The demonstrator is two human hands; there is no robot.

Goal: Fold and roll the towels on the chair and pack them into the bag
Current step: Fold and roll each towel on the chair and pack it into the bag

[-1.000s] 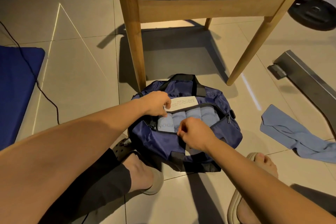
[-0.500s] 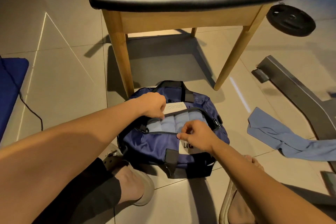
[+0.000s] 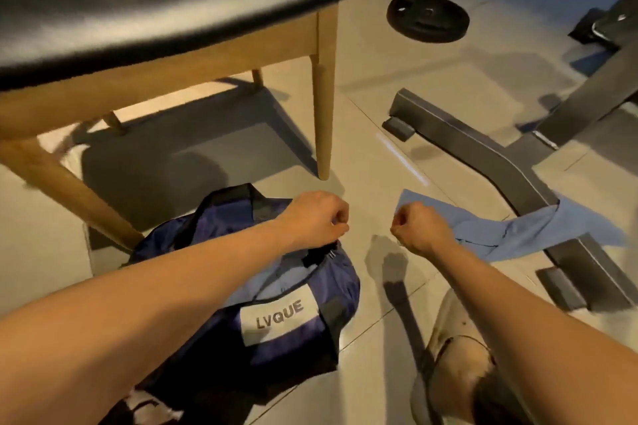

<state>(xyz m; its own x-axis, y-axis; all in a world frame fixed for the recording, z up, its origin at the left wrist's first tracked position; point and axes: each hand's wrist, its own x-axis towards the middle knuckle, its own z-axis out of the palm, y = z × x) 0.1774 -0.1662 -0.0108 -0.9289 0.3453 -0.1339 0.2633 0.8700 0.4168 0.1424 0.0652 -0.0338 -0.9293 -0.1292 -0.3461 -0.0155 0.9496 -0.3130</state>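
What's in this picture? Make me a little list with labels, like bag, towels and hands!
bag: dark blue, on the floor beside the chair, label reads LVQUE, top partly open
towels inside: light blue, showing through the opening
loose towel: light blue, on the floor, one end draped over a grey metal bar
left hand: curled above the bag's end; grip unclear
right hand: curled, nothing seen in it, beside the loose towel
weight plate: black, flat on the floor

The tiled floor (image 3: 362, 86) bore a navy bag (image 3: 283, 342) at seven o'clock and a wooden chair (image 3: 324, 121) at ten. A black weight plate (image 3: 428, 17) lay at one and a grey metal frame (image 3: 483, 152) at three. A light-blue towel (image 3: 511, 235) lay partly across the frame at four, and a slipper (image 3: 455, 348) sat at five.
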